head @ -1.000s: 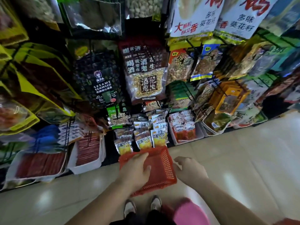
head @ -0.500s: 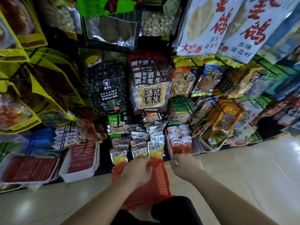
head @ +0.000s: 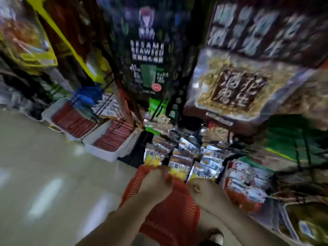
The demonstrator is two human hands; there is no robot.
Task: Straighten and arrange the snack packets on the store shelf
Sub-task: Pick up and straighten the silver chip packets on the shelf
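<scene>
Head view, badly smeared by motion. Shows the snack packets (head: pixel 179 166) (yellow-bottomed, silver-topped) standing low on the shelf, just beyond the far rim of the red basket (head: pixel 165 219). Reads as three columns, with the front packets leaning at different angles, so judged not yet straightened; most of the arranging probably left to do. Counted: three packets along the front, at least two more ranks behind, exact total lost to blur. Finds the left hand (head: pixel 152 183) and right hand (head: pixel 207 194) close together at the basket's far end, fingers bent toward the front packets; cannot tell whether gripping the rim, pinching a packet, or merely touching. Further out: two white trays (head: pixel 106 154) of red sachets on the left, one stack of red-and-white packs (head: pixel 246 176) on the right, one dark bag (head: pixel 147 50) and one large clear-windowed bag (head: pixel 239 89) hanging above. One basket, two hands, one shoe (head: pixel 215 237) at the bottom edge.
</scene>
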